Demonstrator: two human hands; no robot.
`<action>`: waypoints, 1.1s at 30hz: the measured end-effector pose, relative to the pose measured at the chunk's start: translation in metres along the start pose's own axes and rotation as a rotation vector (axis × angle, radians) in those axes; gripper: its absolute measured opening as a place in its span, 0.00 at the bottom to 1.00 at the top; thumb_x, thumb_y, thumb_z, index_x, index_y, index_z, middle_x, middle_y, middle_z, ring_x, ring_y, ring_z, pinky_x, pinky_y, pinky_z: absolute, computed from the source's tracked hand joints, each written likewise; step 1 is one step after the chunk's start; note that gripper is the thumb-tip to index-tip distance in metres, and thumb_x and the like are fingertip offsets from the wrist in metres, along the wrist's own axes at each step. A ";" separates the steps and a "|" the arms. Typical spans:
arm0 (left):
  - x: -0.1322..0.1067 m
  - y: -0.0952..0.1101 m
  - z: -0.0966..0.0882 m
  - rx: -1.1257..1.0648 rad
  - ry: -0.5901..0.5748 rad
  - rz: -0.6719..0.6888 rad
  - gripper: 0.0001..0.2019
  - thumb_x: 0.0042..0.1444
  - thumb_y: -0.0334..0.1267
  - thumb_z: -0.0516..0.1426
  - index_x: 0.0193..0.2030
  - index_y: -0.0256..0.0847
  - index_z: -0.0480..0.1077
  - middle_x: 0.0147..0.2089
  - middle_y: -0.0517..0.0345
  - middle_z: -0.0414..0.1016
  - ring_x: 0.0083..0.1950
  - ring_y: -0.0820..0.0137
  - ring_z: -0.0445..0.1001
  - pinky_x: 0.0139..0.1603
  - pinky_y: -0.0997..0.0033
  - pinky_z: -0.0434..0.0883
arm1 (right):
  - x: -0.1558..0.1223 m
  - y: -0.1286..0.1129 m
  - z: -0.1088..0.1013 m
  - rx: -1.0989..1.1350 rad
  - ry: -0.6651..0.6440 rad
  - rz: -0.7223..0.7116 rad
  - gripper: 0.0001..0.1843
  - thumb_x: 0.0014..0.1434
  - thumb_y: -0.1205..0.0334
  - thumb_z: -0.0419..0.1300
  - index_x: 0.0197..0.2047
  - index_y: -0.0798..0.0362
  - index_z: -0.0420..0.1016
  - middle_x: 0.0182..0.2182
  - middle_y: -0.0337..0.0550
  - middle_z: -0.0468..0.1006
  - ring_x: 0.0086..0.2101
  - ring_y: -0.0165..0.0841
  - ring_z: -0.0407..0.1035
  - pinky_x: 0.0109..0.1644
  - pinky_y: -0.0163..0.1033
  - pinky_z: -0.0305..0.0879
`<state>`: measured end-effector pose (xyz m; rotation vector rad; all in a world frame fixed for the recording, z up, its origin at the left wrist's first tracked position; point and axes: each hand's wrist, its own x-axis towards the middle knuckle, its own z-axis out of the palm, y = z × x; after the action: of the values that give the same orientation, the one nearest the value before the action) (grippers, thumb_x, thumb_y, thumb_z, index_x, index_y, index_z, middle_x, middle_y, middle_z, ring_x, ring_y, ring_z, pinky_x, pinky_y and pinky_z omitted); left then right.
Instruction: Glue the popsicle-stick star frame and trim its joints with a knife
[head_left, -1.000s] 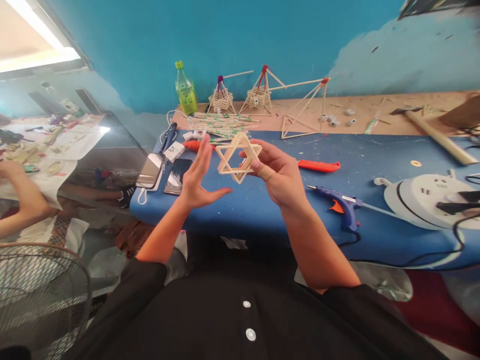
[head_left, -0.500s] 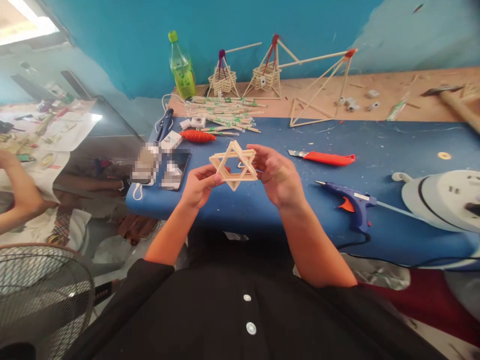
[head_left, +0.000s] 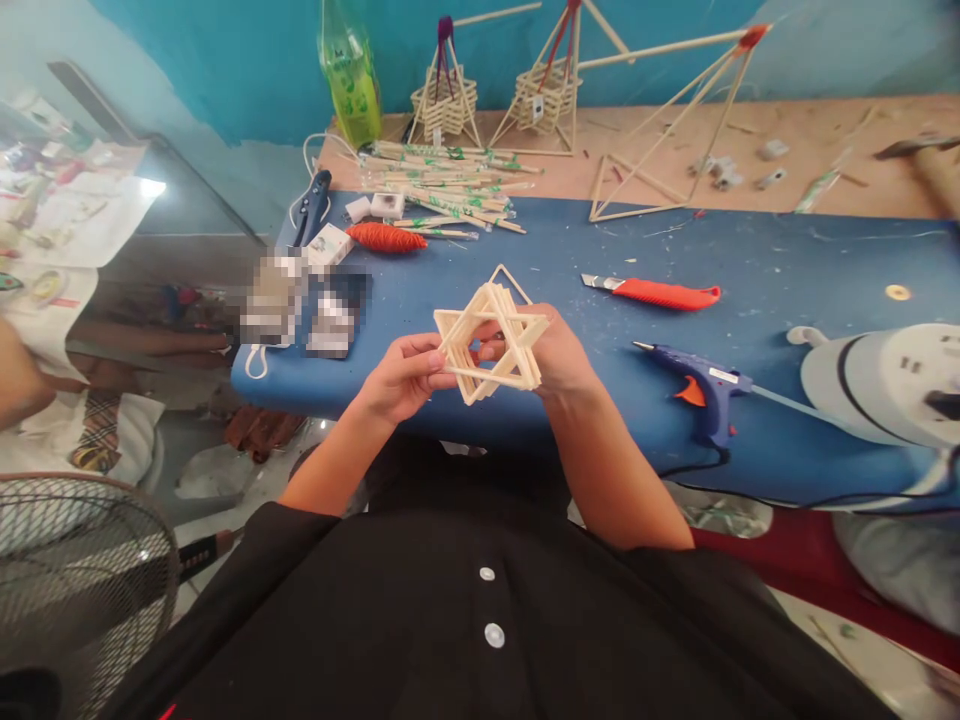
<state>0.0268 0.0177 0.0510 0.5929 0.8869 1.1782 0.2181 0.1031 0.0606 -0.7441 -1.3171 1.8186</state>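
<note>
A six-pointed star frame (head_left: pixel 517 335) of layered wooden sticks is held above the front of the blue tabletop. My left hand (head_left: pixel 397 380) pinches its left side between thumb and fingers. From behind the right side, my right hand (head_left: pixel 571 360) curls round the frame, and some of its fingertips show through the opening. A thin stick corner (head_left: pixel 501 270) juts out above and behind the star, near my right hand. Right of my hands lie a red utility knife (head_left: pixel 660 292) and a blue glue gun (head_left: pixel 716 390).
Wrapped sticks (head_left: pixel 450 185), orange cord (head_left: pixel 386 237) and a green bottle (head_left: pixel 352 90) are at the back left. Stick models (head_left: pixel 442 105) stand along the wall. A white cord reel (head_left: pixel 885 385) sits right, a fan (head_left: pixel 75 590) lower left. Another person's arm (head_left: pixel 22 370) shows far left.
The star has turned and tilted, showing its layered depth. My right hand has moved in behind it, and the stick corner now rises above it. The whole view has shifted downward.
</note>
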 end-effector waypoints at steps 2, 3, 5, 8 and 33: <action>0.002 -0.006 0.000 -0.013 -0.023 -0.003 0.29 0.36 0.57 0.85 0.40 0.41 0.89 0.36 0.53 0.90 0.35 0.65 0.90 0.38 0.73 0.89 | -0.001 0.002 0.004 -0.032 0.004 -0.030 0.24 0.33 0.42 0.89 0.22 0.47 0.86 0.24 0.40 0.79 0.25 0.32 0.68 0.28 0.42 0.72; 0.002 -0.008 0.000 -0.016 -0.033 0.001 0.29 0.37 0.58 0.85 0.41 0.42 0.89 0.36 0.53 0.90 0.35 0.64 0.90 0.39 0.71 0.90 | -0.002 0.004 0.005 -0.043 0.008 -0.039 0.24 0.34 0.40 0.88 0.23 0.47 0.87 0.22 0.40 0.79 0.24 0.33 0.69 0.28 0.44 0.73; 0.004 -0.012 0.000 -0.023 -0.047 0.003 0.29 0.40 0.58 0.84 0.43 0.42 0.89 0.37 0.52 0.90 0.37 0.62 0.91 0.42 0.69 0.90 | -0.003 0.009 0.004 -0.065 0.030 -0.059 0.24 0.36 0.38 0.87 0.24 0.45 0.89 0.21 0.41 0.79 0.23 0.37 0.72 0.28 0.47 0.76; 0.005 -0.017 -0.001 -0.038 -0.054 -0.009 0.27 0.43 0.57 0.84 0.43 0.41 0.89 0.38 0.53 0.90 0.37 0.65 0.90 0.43 0.69 0.90 | -0.003 0.016 0.001 -0.103 0.071 -0.117 0.21 0.39 0.38 0.87 0.23 0.43 0.88 0.23 0.42 0.83 0.27 0.39 0.76 0.35 0.49 0.80; -0.013 -0.005 -0.001 0.436 0.358 0.642 0.26 0.39 0.44 0.85 0.47 0.44 0.91 0.42 0.56 0.91 0.43 0.64 0.91 0.51 0.64 0.92 | -0.042 -0.015 -0.006 -0.959 0.287 -0.441 0.14 0.70 0.47 0.67 0.38 0.44 0.91 0.26 0.41 0.81 0.25 0.34 0.67 0.34 0.44 0.66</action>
<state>0.0274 0.0039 0.0502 1.0956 1.3303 1.7154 0.2497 0.0738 0.0738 -1.0326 -1.9498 0.6386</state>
